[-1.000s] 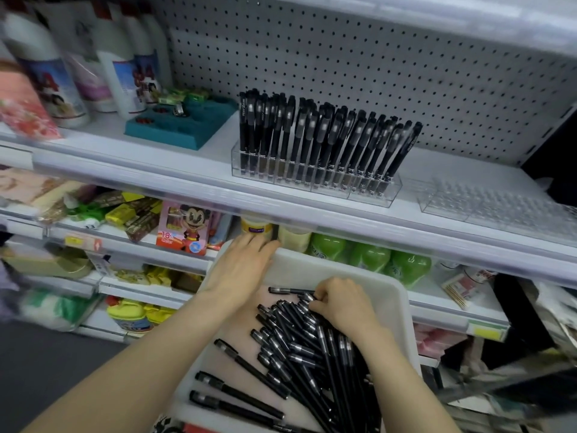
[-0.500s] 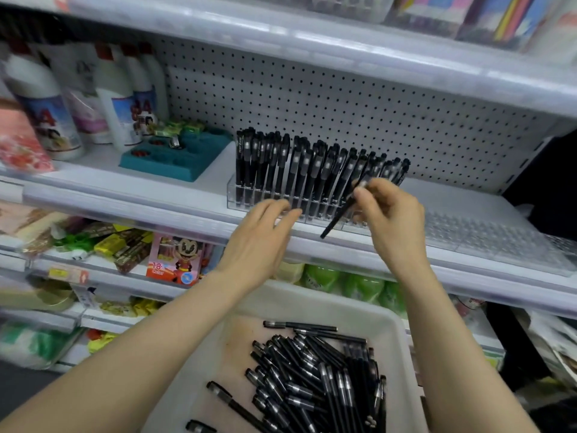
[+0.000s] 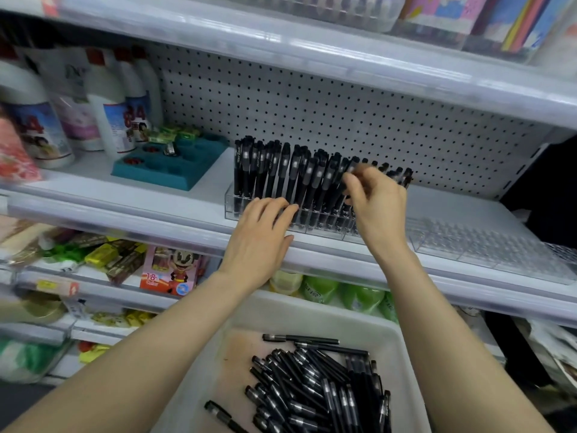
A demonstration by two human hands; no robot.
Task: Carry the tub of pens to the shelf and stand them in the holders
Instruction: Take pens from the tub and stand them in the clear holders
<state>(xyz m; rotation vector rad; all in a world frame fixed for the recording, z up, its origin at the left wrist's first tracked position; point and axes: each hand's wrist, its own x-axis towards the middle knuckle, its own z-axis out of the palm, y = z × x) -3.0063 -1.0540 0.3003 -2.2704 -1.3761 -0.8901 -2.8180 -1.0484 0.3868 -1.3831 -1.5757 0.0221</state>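
A clear plastic holder [image 3: 231, 208] on the middle shelf carries a row of upright black pens [image 3: 282, 171]. My right hand [image 3: 377, 204] is at the row's right part, fingers pinched on the top of a black pen [image 3: 351, 168] that stands among the others. The fingers of my left hand [image 3: 260, 235] lie flat and apart against the holder's front wall, and it holds nothing. Below, the white tub [image 3: 312, 310] has a heap of loose black pens [image 3: 312, 379] in it. The holder's right end is hidden behind my right hand.
A second clear holder [image 3: 468, 242] with no pens lies to the right on the same shelf. A teal tray [image 3: 175, 170] and white bottles [image 3: 109, 120] stand to the left. A pegboard wall [image 3: 312, 104] backs the shelf; another shelf [image 3: 312, 54] hangs overhead.
My right hand left the tub with one pen and raised it to the holder's row. My left hand rose from the tub's rim to the holder's front.
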